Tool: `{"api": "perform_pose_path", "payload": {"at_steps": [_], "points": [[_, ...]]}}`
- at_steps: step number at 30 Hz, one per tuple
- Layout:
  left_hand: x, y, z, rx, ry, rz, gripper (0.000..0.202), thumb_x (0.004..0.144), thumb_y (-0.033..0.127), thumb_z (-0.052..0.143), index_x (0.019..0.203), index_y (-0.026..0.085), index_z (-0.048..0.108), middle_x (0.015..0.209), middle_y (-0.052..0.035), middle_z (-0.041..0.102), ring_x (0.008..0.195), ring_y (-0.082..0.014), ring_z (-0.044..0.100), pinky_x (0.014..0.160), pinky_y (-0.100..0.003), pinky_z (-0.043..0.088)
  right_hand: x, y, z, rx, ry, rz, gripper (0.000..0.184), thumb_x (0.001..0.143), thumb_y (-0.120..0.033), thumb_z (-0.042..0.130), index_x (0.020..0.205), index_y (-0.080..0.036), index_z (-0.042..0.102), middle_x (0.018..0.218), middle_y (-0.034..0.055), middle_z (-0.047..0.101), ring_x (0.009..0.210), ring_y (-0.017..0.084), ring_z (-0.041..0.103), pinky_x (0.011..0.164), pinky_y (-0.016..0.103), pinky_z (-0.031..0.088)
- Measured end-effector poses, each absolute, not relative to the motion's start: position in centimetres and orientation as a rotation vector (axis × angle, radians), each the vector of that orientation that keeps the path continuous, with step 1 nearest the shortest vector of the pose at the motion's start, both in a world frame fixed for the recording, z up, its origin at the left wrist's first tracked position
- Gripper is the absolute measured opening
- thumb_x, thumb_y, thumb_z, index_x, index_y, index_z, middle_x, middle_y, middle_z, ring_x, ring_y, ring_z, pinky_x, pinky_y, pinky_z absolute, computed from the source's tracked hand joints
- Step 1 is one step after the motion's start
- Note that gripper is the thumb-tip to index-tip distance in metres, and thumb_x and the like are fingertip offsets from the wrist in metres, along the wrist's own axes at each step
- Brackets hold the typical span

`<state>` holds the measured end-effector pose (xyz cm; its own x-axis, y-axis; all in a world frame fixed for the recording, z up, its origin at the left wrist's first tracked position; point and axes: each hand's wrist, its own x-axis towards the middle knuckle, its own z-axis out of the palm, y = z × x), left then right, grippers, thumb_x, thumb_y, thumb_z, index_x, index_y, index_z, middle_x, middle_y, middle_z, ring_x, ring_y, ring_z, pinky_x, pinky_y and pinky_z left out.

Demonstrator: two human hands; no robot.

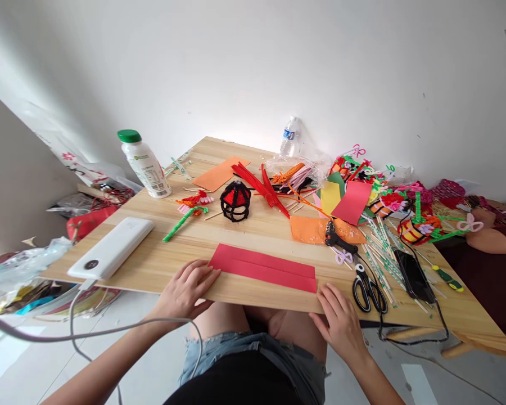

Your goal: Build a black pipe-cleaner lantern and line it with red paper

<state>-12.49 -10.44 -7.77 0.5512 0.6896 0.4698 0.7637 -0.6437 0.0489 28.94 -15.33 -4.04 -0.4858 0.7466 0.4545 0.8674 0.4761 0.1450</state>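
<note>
A red strip of paper [263,268] with a lengthwise crease lies flat near the front edge of the wooden table. At its left end, my left hand [188,287] rests on the tabletop, fingers stretched out and fingertips by the paper's edge. My right hand [337,315] is at the other end, fingers extended, close to the lower right corner. Neither hand grips anything. Beyond the strip stands a small black pipe-cleaner frame [235,201] with red inside. A green pipe-cleaner hook [184,223] lies to its left.
A white power bank [112,247] and a white bottle [145,164] stand left. To the right are a glue gun [339,239], scissors [369,289], a phone [414,275] and a screwdriver [447,278]. Red pipe cleaners [263,188] lie behind. Another person's arm [491,239] is far right.
</note>
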Motion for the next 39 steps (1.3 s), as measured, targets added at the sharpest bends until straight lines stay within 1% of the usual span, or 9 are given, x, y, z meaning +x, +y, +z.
{"api": "perform_pose_path", "payload": {"at_steps": [3, 6, 12, 16, 21, 25, 28, 33, 39], "points": [[-12.8, -10.4, -7.9, -2.658, -1.170, -0.808, 0.059, 0.082, 0.034, 0.064, 0.136, 0.019, 0.047, 0.111, -0.0132, 0.061, 0.117, -0.0317, 0.052, 0.095, -0.045, 0.048, 28.6, -15.1, -5.0, -1.383, -2.333, -0.480, 0.051, 0.090, -0.039, 0.056, 0.132, -0.010, 0.051, 0.132, 0.0188, 0.057, 0.125, 0.033, 0.050, 0.096, 0.046, 0.046], [-12.9, -10.4, -7.9, -2.669, -1.146, -0.881, 0.056, 0.080, 0.039, 0.067, 0.131, 0.018, 0.052, 0.105, -0.0124, 0.062, 0.114, -0.0309, 0.054, 0.092, -0.043, 0.050, 28.2, -15.1, -5.8, -1.324, -2.410, -0.425, 0.047, 0.091, -0.024, 0.055, 0.137, -0.016, 0.047, 0.138, 0.0135, 0.054, 0.131, 0.031, 0.045, 0.100, 0.048, 0.045], [-12.2, -10.0, -7.5, -2.595, -1.101, -0.913, 0.058, 0.075, 0.052, 0.070, 0.118, 0.014, 0.059, 0.116, -0.0181, 0.059, 0.116, -0.0357, 0.051, 0.098, -0.053, 0.043, 27.8, -16.2, -6.3, -1.167, -2.281, -0.403, 0.043, 0.089, -0.005, 0.054, 0.130, -0.018, 0.055, 0.111, 0.0097, 0.068, 0.114, 0.025, 0.059, 0.095, 0.043, 0.052], [-9.8, -9.7, -6.8, -2.645, -0.927, -0.925, 0.062, 0.080, 0.051, 0.065, 0.127, 0.013, 0.053, 0.123, -0.0181, 0.060, 0.121, -0.0345, 0.049, 0.104, -0.053, 0.038, 27.2, -16.8, -6.0, -1.139, -2.242, -0.434, 0.048, 0.086, -0.003, 0.058, 0.132, -0.018, 0.055, 0.095, 0.0083, 0.069, 0.104, 0.024, 0.063, 0.091, 0.041, 0.054], [-5.6, -9.4, -5.9, -2.829, -0.825, -0.700, 0.060, 0.088, 0.040, 0.057, 0.139, 0.012, 0.040, 0.146, -0.0206, 0.041, 0.135, -0.0329, 0.037, 0.106, -0.049, 0.038, 26.9, -16.6, -5.6, -1.228, -2.241, -0.446, 0.044, 0.087, -0.004, 0.056, 0.130, -0.014, 0.056, 0.105, 0.0142, 0.066, 0.102, 0.026, 0.061, 0.084, 0.042, 0.054], [-3.7, -9.2, -5.8, -2.891, -0.890, -0.543, 0.063, 0.087, 0.041, 0.057, 0.139, 0.010, 0.042, 0.138, -0.0205, 0.050, 0.131, -0.0360, 0.041, 0.105, -0.052, 0.037, 27.3, -16.9, -5.3, -1.207, -2.309, -0.487, 0.039, 0.088, -0.002, 0.052, 0.121, -0.019, 0.062, 0.100, 0.0092, 0.070, 0.094, 0.024, 0.062, 0.081, 0.041, 0.052], [-3.3, -9.3, -5.8, -2.900, -0.929, -0.523, 0.061, 0.087, 0.043, 0.057, 0.138, 0.011, 0.044, 0.127, -0.0180, 0.057, 0.127, -0.0365, 0.044, 0.105, -0.053, 0.037, 27.6, -17.1, -4.7, -1.169, -2.310, -0.486, 0.040, 0.088, -0.001, 0.049, 0.120, -0.019, 0.063, 0.102, 0.0096, 0.070, 0.101, 0.024, 0.061, 0.086, 0.041, 0.052], [-3.4, -9.4, -5.6, -2.879, -0.951, -0.566, 0.062, 0.085, 0.048, 0.058, 0.133, 0.011, 0.049, 0.120, -0.0166, 0.057, 0.121, -0.0341, 0.048, 0.105, -0.051, 0.037, 28.0, -16.5, -3.3, -1.112, -2.342, -0.357, 0.041, 0.085, 0.001, 0.043, 0.108, -0.021, 0.068, 0.106, 0.0091, 0.069, 0.112, 0.024, 0.058, 0.087, 0.040, 0.052], [-3.0, -9.3, -5.6, -2.885, -0.938, -0.644, 0.056, 0.085, 0.054, 0.056, 0.122, 0.012, 0.057, 0.122, -0.0161, 0.057, 0.120, -0.0335, 0.046, 0.105, -0.051, 0.036, 26.7, -15.5, -1.5, -0.937, -2.419, -0.058, 0.038, 0.086, -0.004, 0.047, 0.111, -0.024, 0.067, 0.122, 0.0095, 0.066, 0.122, 0.025, 0.053, 0.090, 0.043, 0.052]]}}
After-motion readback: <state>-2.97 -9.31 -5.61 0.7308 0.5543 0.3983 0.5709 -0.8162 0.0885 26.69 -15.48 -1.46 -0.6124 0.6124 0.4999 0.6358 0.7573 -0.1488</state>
